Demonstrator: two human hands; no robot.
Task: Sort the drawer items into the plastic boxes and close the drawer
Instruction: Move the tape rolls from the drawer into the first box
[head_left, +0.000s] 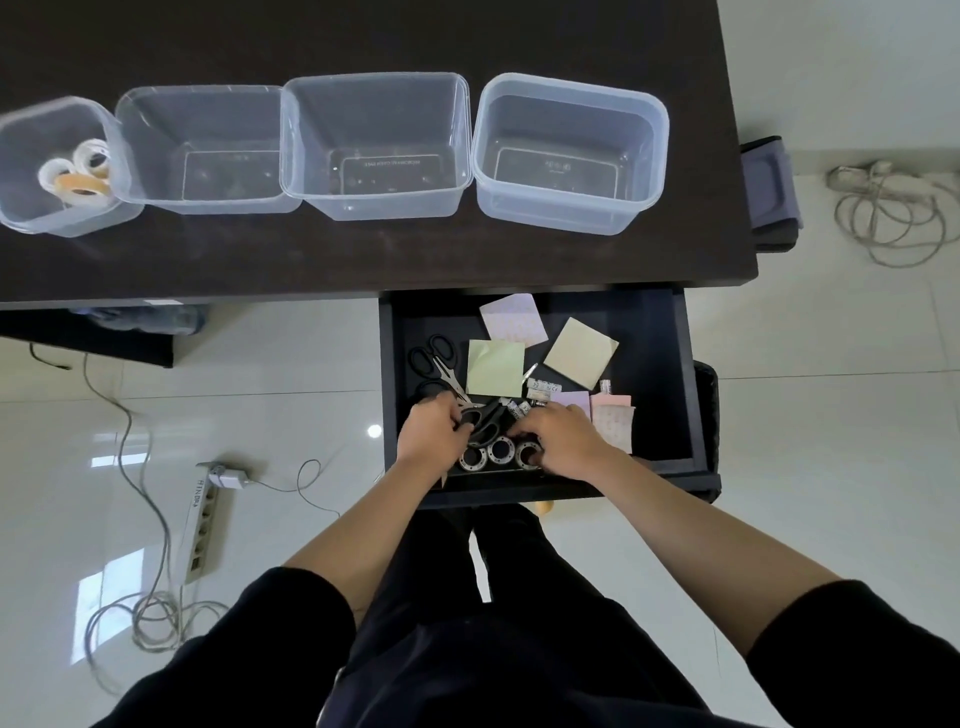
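The dark drawer (670, 343) stands pulled out below the desk. Inside lie black-handled scissors (435, 358), sticky-note pads in green (494, 368), yellow (581, 352) and pink (513, 318), small batteries (540, 391) and three black tape rolls (500, 453) along the front. My left hand (431, 434) grips a second pair of black scissors (485, 418). My right hand (563, 439) curls its fingers over the right tape roll (529, 455). Several clear plastic boxes line the desk; the leftmost box (15, 150) holds tape rolls (78, 176), the others (202, 150), (374, 145), (569, 153) hold nothing.
The dark desk top (363, 254) spans the upper view. A power strip (205, 525) and grey cables (150, 613) lie on the white floor at left, more cable (888, 218) at right. My dark-clothed legs stand just before the drawer front.
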